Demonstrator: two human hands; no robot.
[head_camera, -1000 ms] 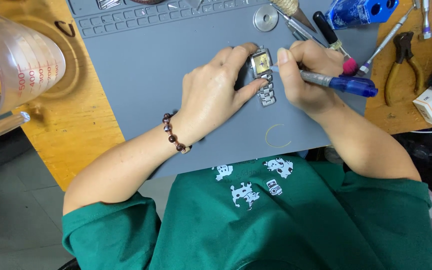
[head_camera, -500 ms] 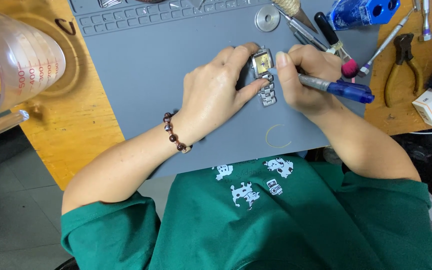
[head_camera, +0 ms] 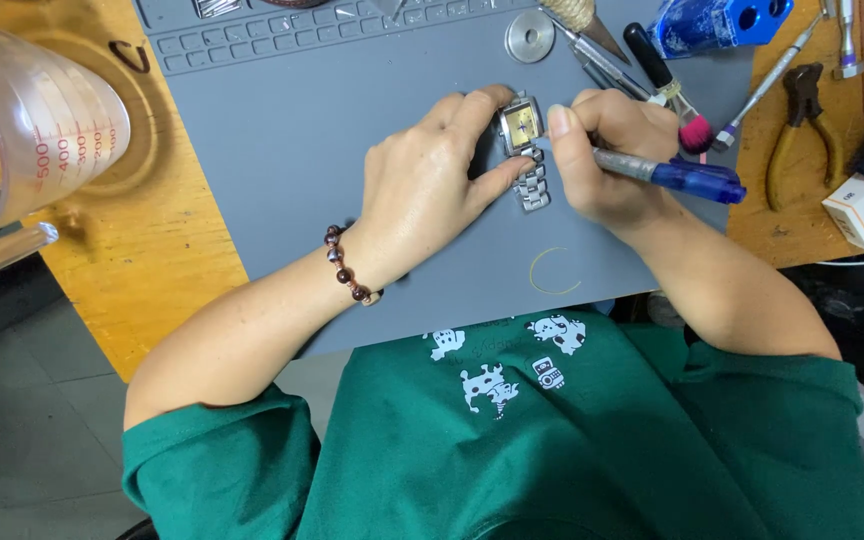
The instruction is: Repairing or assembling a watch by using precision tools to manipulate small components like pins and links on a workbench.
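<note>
Grey work mat (head_camera: 332, 150) is covering most of the wooden bench (head_camera: 142, 280), w/ a clear measuring jug (head_camera: 22, 130) sitting at far left off the mat. L hand (head_camera: 422, 185) is lying on the mat, thumb & fingers pinching a small square wristwatch (head_camera: 522, 130) w/ a metal link band, at mat centre-top. R hand (head_camera: 607, 160) is closing round a blue-handled tool (head_camera: 667, 172), its tip hidden at the watch case; index finger is touching the watch's edge. Hands are nearly meeting over the watch. Pliers (head_camera: 797, 125) & a pink-tipped brush (head_camera: 667, 90) are lying to the right, near a blue block (head_camera: 717, 22). A round metal disc (head_camera: 530, 37) is sitting just above the watch.
</note>
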